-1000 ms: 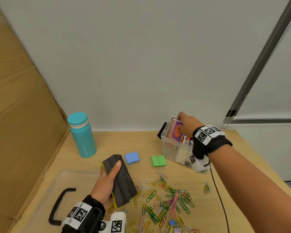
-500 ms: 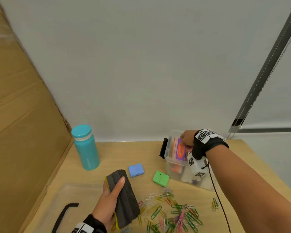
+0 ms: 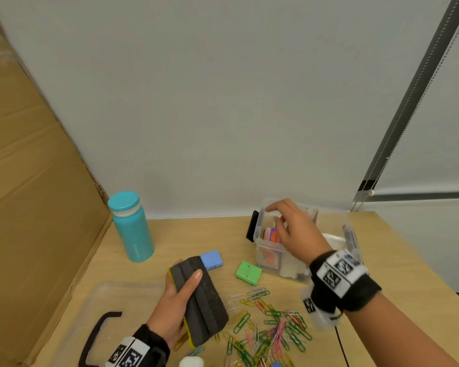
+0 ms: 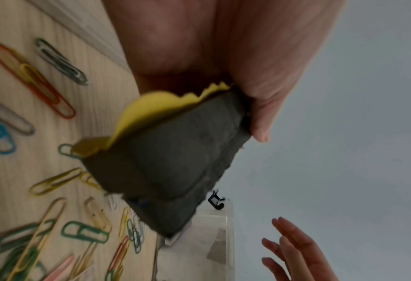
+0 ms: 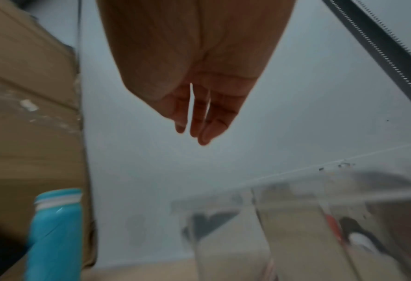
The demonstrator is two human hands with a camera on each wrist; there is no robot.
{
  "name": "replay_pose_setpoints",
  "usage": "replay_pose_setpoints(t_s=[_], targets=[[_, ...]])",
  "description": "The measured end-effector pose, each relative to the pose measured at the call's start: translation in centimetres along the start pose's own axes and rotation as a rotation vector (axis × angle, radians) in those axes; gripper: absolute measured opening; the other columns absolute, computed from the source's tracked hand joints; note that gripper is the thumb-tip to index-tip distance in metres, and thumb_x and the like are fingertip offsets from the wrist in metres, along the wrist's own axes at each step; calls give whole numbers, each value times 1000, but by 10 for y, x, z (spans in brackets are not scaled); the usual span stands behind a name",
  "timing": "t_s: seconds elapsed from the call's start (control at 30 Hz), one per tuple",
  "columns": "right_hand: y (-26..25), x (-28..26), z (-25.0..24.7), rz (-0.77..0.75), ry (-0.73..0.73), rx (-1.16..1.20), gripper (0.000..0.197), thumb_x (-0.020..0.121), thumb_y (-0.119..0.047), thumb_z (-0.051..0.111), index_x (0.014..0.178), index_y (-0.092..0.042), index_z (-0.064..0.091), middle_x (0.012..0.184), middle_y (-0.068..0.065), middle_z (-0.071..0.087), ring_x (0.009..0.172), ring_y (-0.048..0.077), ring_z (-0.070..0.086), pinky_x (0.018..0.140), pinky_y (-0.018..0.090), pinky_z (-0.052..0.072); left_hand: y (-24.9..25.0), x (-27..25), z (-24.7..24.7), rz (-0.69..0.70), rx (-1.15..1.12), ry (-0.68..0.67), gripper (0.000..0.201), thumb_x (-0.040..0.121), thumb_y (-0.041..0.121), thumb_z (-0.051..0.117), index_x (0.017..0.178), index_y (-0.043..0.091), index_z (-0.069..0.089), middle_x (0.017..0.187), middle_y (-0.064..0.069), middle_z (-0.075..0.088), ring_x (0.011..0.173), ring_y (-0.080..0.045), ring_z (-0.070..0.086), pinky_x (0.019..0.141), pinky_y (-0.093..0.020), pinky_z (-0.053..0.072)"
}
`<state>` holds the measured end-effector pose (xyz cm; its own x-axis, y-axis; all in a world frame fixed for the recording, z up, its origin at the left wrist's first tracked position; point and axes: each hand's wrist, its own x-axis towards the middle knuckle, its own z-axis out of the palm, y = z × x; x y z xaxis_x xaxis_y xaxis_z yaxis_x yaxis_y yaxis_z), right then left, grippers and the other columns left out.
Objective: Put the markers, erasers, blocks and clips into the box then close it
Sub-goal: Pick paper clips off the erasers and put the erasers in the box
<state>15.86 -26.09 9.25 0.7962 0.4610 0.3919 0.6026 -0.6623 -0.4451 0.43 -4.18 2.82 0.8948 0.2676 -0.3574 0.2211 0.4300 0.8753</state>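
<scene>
My left hand (image 3: 175, 298) grips a dark felt eraser (image 3: 199, 298) with a yellow backing (image 4: 149, 108) above the table's near left. The clear plastic box (image 3: 270, 260) stands at the back right and holds an orange-and-purple eraser (image 3: 272, 235) and other items. Above the box hovers my right hand (image 3: 289, 226), its fingers (image 5: 199, 121) straight and holding nothing. A blue block (image 3: 211, 259) and a green block (image 3: 249, 272) lie between the eraser and the box. Several coloured paper clips (image 3: 265, 324) are scattered at the front.
The clear lid (image 3: 90, 313) with a black handle (image 3: 96, 335) lies at the front left. A teal bottle (image 3: 131, 226) stands at the back left beside a cardboard wall (image 3: 32, 207). A white wall runs behind the table.
My right hand has let go of the orange-and-purple eraser, which now sits in the box, and has lifted open above it. The left hand still holds the felt eraser.
</scene>
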Motion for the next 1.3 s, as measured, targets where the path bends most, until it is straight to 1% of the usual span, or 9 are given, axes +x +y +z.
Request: replay_pose_setpoints(t_s=[0.13,0.23,0.33,0.53,0.73,0.83,0.93,1.13,1.3], targets=[[-24,-56,15,-71,-239,94,27,94,-32,49,121,-32,51,111,-21,48,88,-3,53,77,20,50,0,-3,13,75,-15,-54,57,89,18,60,137,36,35,117,0,61,103,-18,62,78,-30,51],[-33,-77,27,176,-570,400,51,87,-50,58,134,-38,41,123,-21,51,103,-3,56,84,16,49,1,-5,25,123,-60,-61,53,83,25,64,132,31,45,122,-7,64,109,-24,63,83,-36,54],[-35,-84,36,389,-729,843,54,88,-31,64,135,-26,38,127,0,60,109,14,64,86,26,54,3,-6,35,146,-72,-83,53,80,27,64,130,24,49,121,-11,65,109,-26,64,76,-34,57],[-27,-75,21,388,-582,897,36,87,-18,66,120,-17,52,120,6,60,100,20,68,84,36,58,2,-6,35,187,38,-121,44,92,14,56,130,32,43,120,-6,63,98,-27,67,77,-33,58],[-17,-47,-18,181,226,361,20,85,-25,67,103,-23,58,103,-6,57,91,6,57,78,21,52,-8,-1,17,114,142,45,54,88,37,63,134,36,36,101,-1,52,79,-21,54,70,-34,45],[-7,-34,-27,87,393,138,25,89,-21,63,113,-17,57,105,-5,55,92,7,54,82,22,49,-8,1,12,63,43,81,52,93,31,53,140,31,31,96,-3,45,79,-21,47,65,-32,41],[-3,-26,-25,77,384,3,30,93,-15,54,123,-14,52,112,2,59,101,15,54,88,30,48,-7,1,7,48,-38,72,45,97,24,41,141,31,33,91,-4,45,74,-20,46,60,-32,39],[-3,1,-1,113,-88,-237,58,84,10,48,134,-19,41,136,1,46,126,22,38,102,34,37,-8,5,4,46,-3,91,47,98,23,39,143,33,31,92,-4,47,76,-21,48,59,-32,38],[0,20,4,148,-108,-301,50,86,5,49,129,-20,44,125,3,54,113,24,51,80,38,48,-6,2,7,49,16,70,53,97,20,42,144,38,25,107,4,52,89,-21,54,66,-31,44]])
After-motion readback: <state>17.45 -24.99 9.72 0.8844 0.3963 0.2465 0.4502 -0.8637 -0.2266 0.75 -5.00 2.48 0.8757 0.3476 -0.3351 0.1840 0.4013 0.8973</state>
